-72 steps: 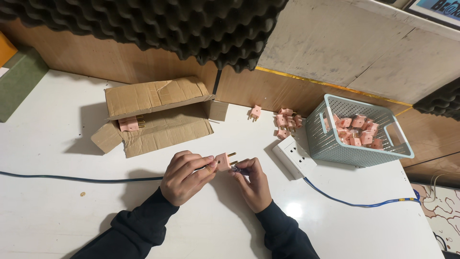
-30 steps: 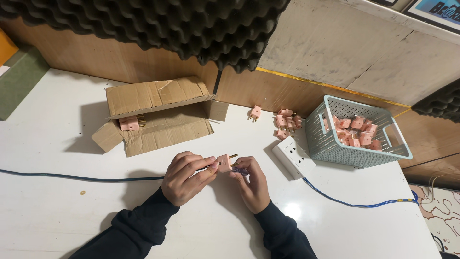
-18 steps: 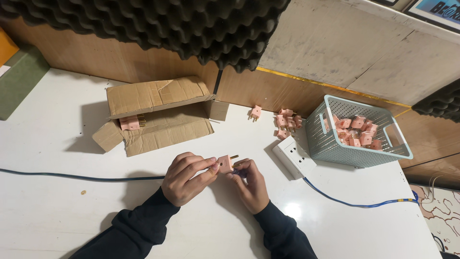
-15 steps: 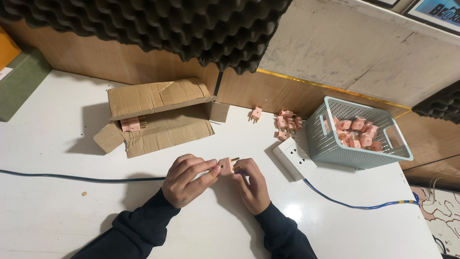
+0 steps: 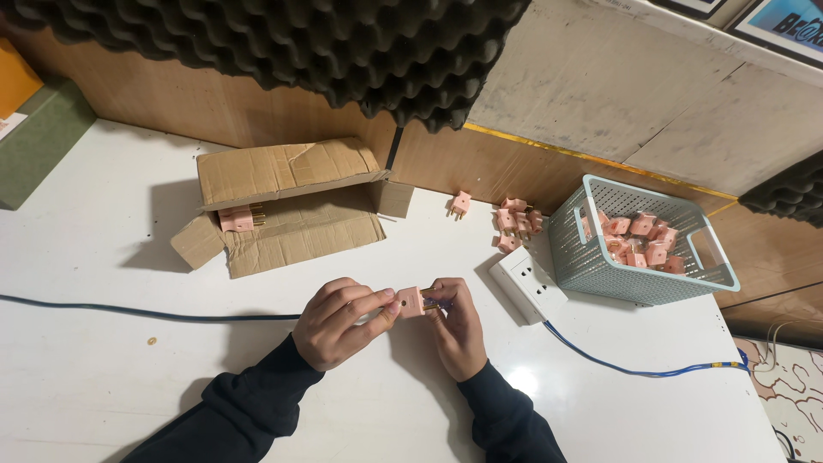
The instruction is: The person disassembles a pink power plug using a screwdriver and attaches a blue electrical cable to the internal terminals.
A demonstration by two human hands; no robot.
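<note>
Two hands, left hand point(image 5: 343, 321), right hand point(image 5: 456, 326), one pink plug point(image 5: 410, 302)

I see an open brown cardboard box point(image 5: 287, 206) lying on its side, far left of centre on the white table point(image 5: 103, 377), flaps spread. A green rectangular package point(image 5: 39, 141) with an orange one point(image 5: 17, 86) stands at the far left edge. Framed posters point(image 5: 784, 21) hang far right.

Open cardboard box point(image 5: 283, 210) sits at the back of the white table point(image 5: 103, 377), one pink plug point(image 5: 236, 218) inside. A mint plastic basket point(image 5: 639, 253) full of pink plugs sits right, white power strip point(image 5: 527, 287) beside it, blue cable point(image 5: 634, 369) trailing off.
</note>
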